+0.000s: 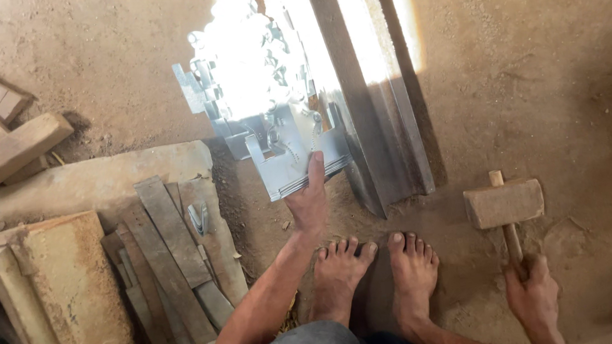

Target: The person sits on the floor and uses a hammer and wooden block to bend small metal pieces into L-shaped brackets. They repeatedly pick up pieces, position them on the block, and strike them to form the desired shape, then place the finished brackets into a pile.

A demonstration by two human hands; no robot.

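Note:
My left hand (pixel 309 204) grips the near edge of a shiny bent sheet-metal piece (pixel 284 159), holding it just above the dirt floor. Behind it lies a pile of similar shiny metal pieces (pixel 243 76), washed out by sunlight. My right hand (pixel 534 294) is closed around the handle of a wooden mallet (pixel 503 204) whose head rests on the ground to the right. My two bare feet (pixel 376 274) stand on the dirt between the hands.
A long grey metal beam (pixel 373 118) runs from the top centre down toward my feet. Flat dark metal strips (pixel 173 258) lie on a slab at left, beside wooden blocks (pixel 7 141) and a rusty metal block (pixel 65 293).

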